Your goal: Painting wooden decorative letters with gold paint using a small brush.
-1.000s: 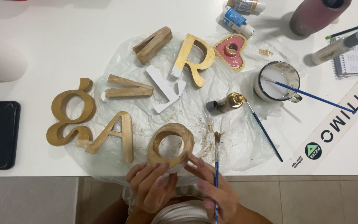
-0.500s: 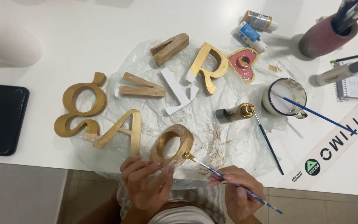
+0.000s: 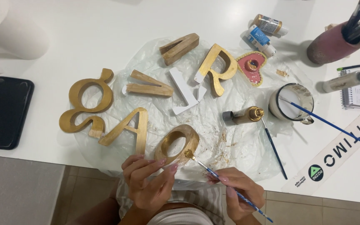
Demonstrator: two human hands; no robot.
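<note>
Head view: the left hand (image 3: 148, 181) grips the near edge of a gold ring letter (image 3: 176, 143), fingertips pinched on its lower rim, tilting it up off the plastic sheet (image 3: 238, 141) at the bench (image 3: 63, 25) front edge. The right hand (image 3: 238, 193) is closed around a blue brush (image 3: 226, 185), held like a pen; its gold-loaded tip touches the ring's inner right wall.

Just left of the ring lies a gold A (image 3: 126, 129), and further left a curly gold g (image 3: 86, 104). Behind them on the sheet sit a V (image 3: 148, 85), a white piece (image 3: 184, 91), a gold R (image 3: 219, 68) and a pink heart (image 3: 251, 66). Right of the ring, a gold paint bottle (image 3: 242, 115) lies on its side near a cup (image 3: 292, 102) with a brush resting in it. A phone (image 3: 3, 112) lies far left, well apart.
</note>
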